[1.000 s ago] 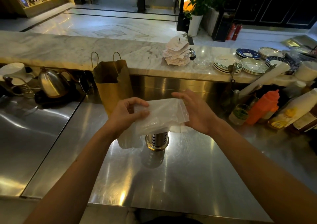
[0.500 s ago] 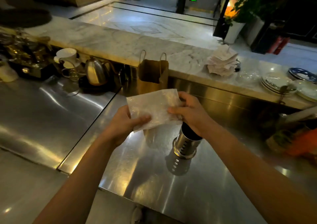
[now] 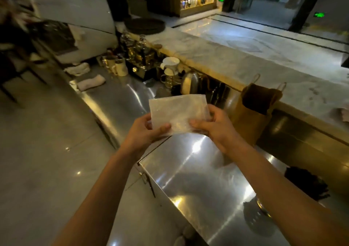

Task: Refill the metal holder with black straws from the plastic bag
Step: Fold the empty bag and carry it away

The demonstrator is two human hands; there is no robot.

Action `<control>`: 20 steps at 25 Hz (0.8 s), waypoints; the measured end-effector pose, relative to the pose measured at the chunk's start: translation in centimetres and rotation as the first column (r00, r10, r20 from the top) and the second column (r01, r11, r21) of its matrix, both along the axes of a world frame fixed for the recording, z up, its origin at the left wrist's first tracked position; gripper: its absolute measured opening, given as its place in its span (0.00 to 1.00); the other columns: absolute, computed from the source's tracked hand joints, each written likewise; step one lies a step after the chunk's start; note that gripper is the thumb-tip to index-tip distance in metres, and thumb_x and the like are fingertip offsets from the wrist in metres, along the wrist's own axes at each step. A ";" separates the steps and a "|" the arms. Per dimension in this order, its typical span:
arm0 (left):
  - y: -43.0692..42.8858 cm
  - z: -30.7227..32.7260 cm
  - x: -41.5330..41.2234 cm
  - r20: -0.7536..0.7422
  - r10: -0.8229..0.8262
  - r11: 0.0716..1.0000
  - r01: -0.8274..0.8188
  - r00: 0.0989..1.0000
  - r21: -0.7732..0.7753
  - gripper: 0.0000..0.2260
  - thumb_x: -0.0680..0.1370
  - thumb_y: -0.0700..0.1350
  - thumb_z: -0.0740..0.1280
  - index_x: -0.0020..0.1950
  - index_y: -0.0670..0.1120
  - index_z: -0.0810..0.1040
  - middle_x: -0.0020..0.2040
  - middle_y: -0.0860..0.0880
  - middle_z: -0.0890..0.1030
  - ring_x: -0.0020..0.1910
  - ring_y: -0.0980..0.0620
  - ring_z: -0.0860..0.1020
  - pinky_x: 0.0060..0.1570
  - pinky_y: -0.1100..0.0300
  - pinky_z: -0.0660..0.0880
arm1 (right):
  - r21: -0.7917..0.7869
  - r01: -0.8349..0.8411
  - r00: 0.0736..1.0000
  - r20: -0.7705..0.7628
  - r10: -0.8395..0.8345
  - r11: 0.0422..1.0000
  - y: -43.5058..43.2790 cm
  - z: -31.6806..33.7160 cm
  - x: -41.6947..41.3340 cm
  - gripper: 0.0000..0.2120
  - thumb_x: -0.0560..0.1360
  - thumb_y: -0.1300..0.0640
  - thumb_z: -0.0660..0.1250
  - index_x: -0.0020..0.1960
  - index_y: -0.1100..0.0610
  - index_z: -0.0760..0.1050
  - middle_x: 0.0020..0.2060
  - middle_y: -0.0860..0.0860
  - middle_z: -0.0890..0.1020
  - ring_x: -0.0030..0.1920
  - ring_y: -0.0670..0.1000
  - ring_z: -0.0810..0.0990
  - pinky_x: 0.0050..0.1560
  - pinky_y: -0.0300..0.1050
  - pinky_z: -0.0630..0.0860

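Note:
A flat, folded clear plastic bag (image 3: 177, 111) is held up between both hands above the steel counter (image 3: 198, 170). My left hand (image 3: 145, 134) pinches its lower left corner and my right hand (image 3: 213, 127) grips its right edge. No straws show inside the bag. Low on the right, a bunch of black straws (image 3: 305, 182) sticks out past my right forearm. Below it shows a bit of the metal holder's base (image 3: 261, 207). The forearm hides the rest of the holder.
A brown paper bag (image 3: 255, 113) stands just right of my hands against the marble bar top (image 3: 226, 62). A kettle (image 3: 189, 83), cups and folded cloths (image 3: 90, 82) line the counter's far left. A white machine (image 3: 75, 19) sits beyond.
The view has swung left. Both hands have carried the bag left, away from the holder, which now sits low at the right. The bag is folded flatter.

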State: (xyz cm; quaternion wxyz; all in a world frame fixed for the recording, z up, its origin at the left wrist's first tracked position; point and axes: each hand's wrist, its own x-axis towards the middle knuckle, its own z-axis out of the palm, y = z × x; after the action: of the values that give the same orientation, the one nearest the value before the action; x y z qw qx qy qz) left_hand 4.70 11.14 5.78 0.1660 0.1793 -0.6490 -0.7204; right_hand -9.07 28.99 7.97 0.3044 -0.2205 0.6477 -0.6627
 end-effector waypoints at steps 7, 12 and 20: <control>0.6 3.3 10.9 -0.048 0.385 0.916 -0.388 0.922 -0.103 0.17 0.69 0.37 0.76 0.56 0.41 0.80 0.44 0.45 0.85 0.44 0.49 0.83 0.44 0.58 0.81 | -0.185 -0.313 0.947 0.010 0.321 0.932 -5.3 2.3 6.5 0.16 0.73 0.64 0.71 0.57 0.51 0.75 0.51 0.51 0.83 0.51 0.50 0.84 0.49 0.46 0.82; 4.8 5.6 18.2 -0.099 0.610 0.781 -0.618 0.786 -0.089 0.19 0.72 0.37 0.73 0.62 0.38 0.77 0.45 0.47 0.85 0.44 0.51 0.84 0.43 0.62 0.79 | -0.192 -0.593 0.799 -0.023 0.600 0.782 -5.9 4.3 11.6 0.33 0.67 0.54 0.74 0.69 0.54 0.68 0.59 0.54 0.78 0.58 0.53 0.81 0.52 0.49 0.82; 14.6 7.2 32.8 -0.072 0.862 0.491 -0.863 0.501 -0.120 0.19 0.73 0.41 0.73 0.63 0.49 0.76 0.51 0.47 0.85 0.49 0.49 0.85 0.45 0.60 0.81 | -0.138 -0.802 0.596 -0.150 0.788 0.581 -5.7 4.7 25.1 0.30 0.67 0.62 0.77 0.66 0.54 0.72 0.55 0.56 0.82 0.55 0.55 0.82 0.52 0.53 0.82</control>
State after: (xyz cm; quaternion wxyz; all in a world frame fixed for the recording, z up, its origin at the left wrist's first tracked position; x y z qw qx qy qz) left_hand 37.51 25.76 13.02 0.5165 0.4666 -0.5214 -0.4937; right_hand 16.00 23.34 12.64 0.5226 -0.5390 0.4239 -0.5067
